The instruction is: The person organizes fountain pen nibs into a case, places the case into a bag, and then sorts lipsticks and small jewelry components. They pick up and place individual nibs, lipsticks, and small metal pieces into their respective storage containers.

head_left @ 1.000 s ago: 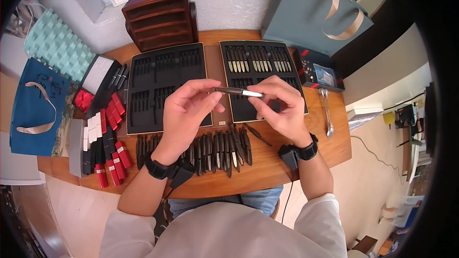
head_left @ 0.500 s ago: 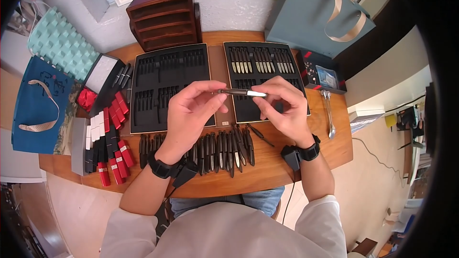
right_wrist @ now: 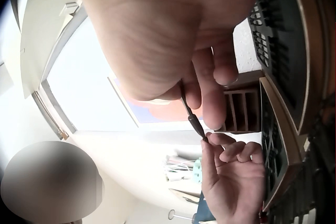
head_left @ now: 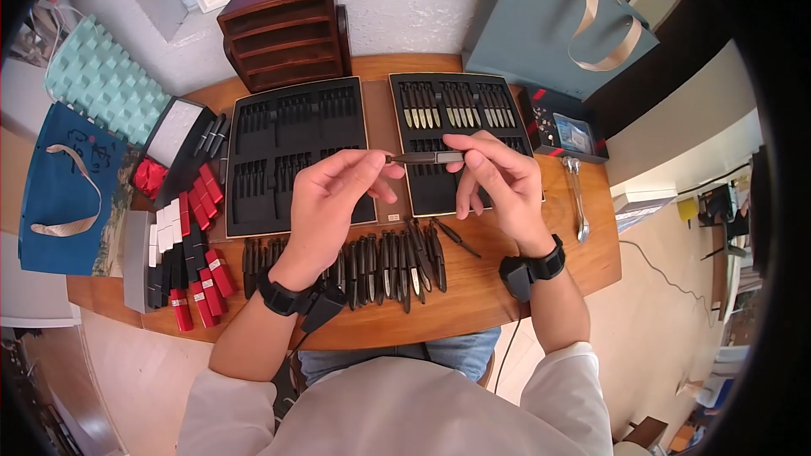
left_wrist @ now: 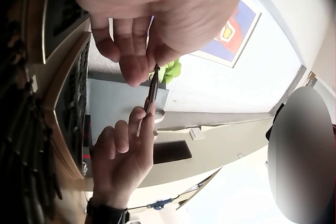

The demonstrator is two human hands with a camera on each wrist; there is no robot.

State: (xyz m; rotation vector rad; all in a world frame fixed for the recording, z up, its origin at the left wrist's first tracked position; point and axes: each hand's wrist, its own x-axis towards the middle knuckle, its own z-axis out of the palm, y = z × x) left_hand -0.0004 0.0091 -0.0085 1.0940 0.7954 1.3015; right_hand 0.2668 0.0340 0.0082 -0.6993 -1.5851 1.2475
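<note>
In the head view a slim dark pen-like piece [head_left: 420,157] is held level above the two black trays. The left hand [head_left: 331,194] pinches its dark pointed end between thumb and forefinger. At its other end, the right hand [head_left: 503,186] pinches it with thumb and fingers. Both wrist views show the dark piece [left_wrist: 153,88] [right_wrist: 194,122] spanning the two hands. Slotted trays lie behind, the left tray [head_left: 272,136] and the right tray [head_left: 435,190], the latter with a row of silver-tipped pieces [head_left: 460,105]. Many similar dark pieces [head_left: 384,266] lie in front.
Red boxes [head_left: 217,273] and white boxes [head_left: 169,224] are piled at left beside a blue bag [head_left: 72,194]. Behind stand a wooden rack [head_left: 283,34] and a grey-blue bag [head_left: 541,34]. Metal spoons [head_left: 578,203] lie at right, near an open dark box [head_left: 562,122].
The piece's white, shiny end section now looks dark grey. The right thumb and fingers have shifted along that end, and the lower right fingers have extended downward.
</note>
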